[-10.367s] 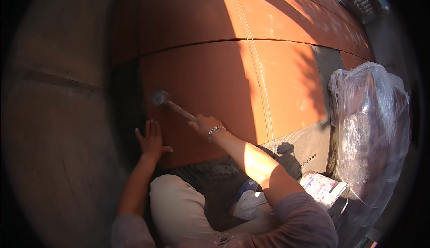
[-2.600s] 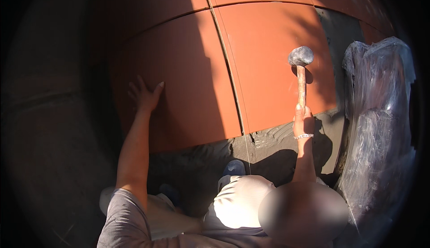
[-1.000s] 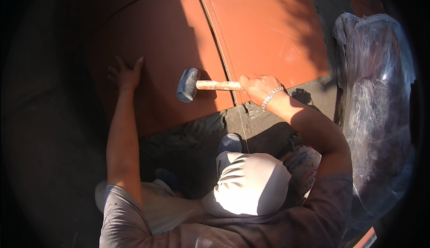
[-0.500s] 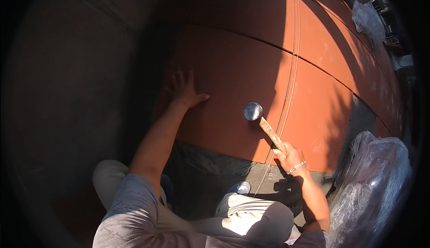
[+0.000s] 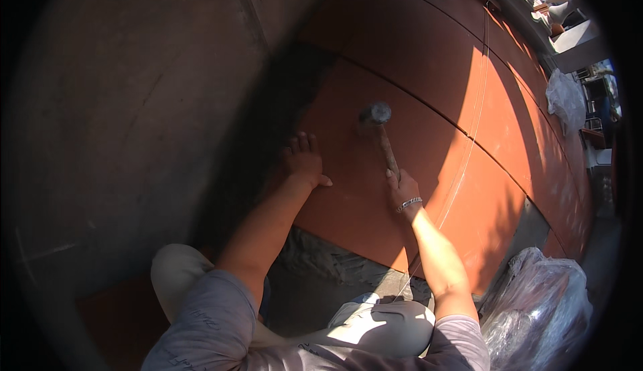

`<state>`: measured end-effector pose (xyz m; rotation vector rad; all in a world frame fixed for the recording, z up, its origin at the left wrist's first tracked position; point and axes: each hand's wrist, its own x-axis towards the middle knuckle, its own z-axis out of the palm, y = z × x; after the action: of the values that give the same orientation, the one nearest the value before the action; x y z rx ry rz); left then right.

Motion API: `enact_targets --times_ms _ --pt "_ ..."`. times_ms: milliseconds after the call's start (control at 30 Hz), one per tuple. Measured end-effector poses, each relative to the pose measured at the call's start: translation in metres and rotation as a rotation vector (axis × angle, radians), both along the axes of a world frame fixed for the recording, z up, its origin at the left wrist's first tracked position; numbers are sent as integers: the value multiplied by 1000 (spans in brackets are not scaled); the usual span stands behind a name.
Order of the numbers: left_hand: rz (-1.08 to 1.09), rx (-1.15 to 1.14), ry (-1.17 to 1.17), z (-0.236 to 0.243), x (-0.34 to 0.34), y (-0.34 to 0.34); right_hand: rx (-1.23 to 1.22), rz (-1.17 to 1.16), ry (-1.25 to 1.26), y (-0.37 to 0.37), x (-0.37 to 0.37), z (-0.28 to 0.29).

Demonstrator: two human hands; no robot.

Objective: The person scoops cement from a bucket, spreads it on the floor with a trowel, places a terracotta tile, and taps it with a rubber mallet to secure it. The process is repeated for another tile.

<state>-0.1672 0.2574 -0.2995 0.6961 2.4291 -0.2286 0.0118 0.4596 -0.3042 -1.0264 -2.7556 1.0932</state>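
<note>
My right hand (image 5: 404, 190) is wrapped round the handle of a mallet (image 5: 387, 144). The mallet's dark, rounded head points away from me, over the shaded part of a large red-brown floor tile (image 5: 358, 200); whether it touches the tile I cannot tell. My left hand (image 5: 305, 160) lies on the same tile near its left side, fingers stretched and thumb out to the right, holding nothing. A thin string (image 5: 462, 177) runs from front to back over the tiles, to the right of my right hand.
Wet-looking grey mortar (image 5: 321, 254) borders the tile's near edge, by my knees. A plastic-wrapped bundle (image 5: 539, 304) stands at the near right. Along the left rises a dark wall-like surface (image 5: 134, 123). Farther right lies crumpled clear plastic (image 5: 566, 100).
The mallet and my right hand have moved away from me and leftward, from the sunlit string area into the shade. My left hand still rests on the tile. The view has shifted.
</note>
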Motion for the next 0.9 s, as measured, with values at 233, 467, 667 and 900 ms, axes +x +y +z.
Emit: enact_targets --times_ms 233,467,667,900 --pt "9 54 -76 4 -4 -1 -256 -60 134 -2 -16 -2" --pt "-10 53 -43 -2 -1 -1 -162 -14 62 -3 -39 -5" --pt "-33 17 -31 2 -3 1 167 199 -86 -13 -51 -9" --pt "-14 54 -25 -8 -1 1 19 154 -87 -20 -56 -10"
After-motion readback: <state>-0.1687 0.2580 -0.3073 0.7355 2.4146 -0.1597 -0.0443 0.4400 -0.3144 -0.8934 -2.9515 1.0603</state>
